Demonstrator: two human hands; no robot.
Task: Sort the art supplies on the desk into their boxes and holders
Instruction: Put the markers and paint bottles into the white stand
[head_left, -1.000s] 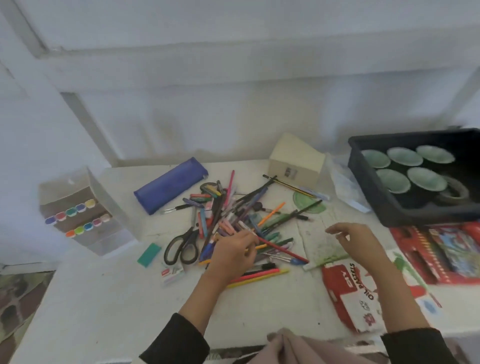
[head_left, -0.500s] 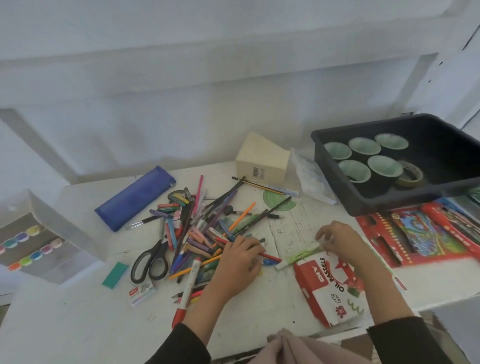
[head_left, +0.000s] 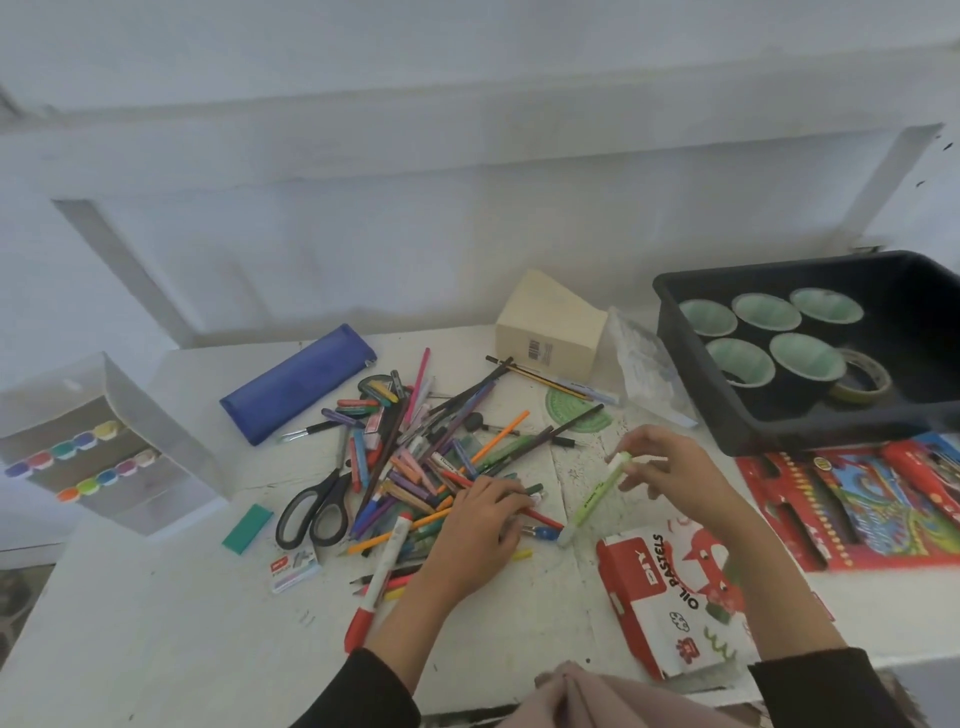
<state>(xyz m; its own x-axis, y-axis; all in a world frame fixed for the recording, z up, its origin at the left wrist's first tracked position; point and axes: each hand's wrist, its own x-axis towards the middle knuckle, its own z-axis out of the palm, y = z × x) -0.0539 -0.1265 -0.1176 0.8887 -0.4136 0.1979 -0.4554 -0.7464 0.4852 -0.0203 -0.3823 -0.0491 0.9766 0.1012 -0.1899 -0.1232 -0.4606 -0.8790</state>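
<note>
Two hands are down on your desk (head_left: 156, 623) here. Far left is the clear marker holder (head_left: 104, 447), then a green eraser (head_left: 248, 528) and black scissors (head_left: 317, 509) just left of the pile of pens (head_left: 415, 452). A blue pencil case (head_left: 298, 382) lies on the pile's far left side. Your left hand (head_left: 478, 530) sits palm-down on the pile's near right edge with its fingers bent over a few pens, can't tell if it's actually got one. Just right of it, your right hand (head_left: 670, 467) pinches the top end of a tilted light green highlighter (head_left: 597, 493), whose lower tip is down by the oil pastels box (head_left: 670, 597). The black tray (head_left: 831, 431) sits far right, with a red pencil box (head_left: 857, 509) on its near side.
</note>
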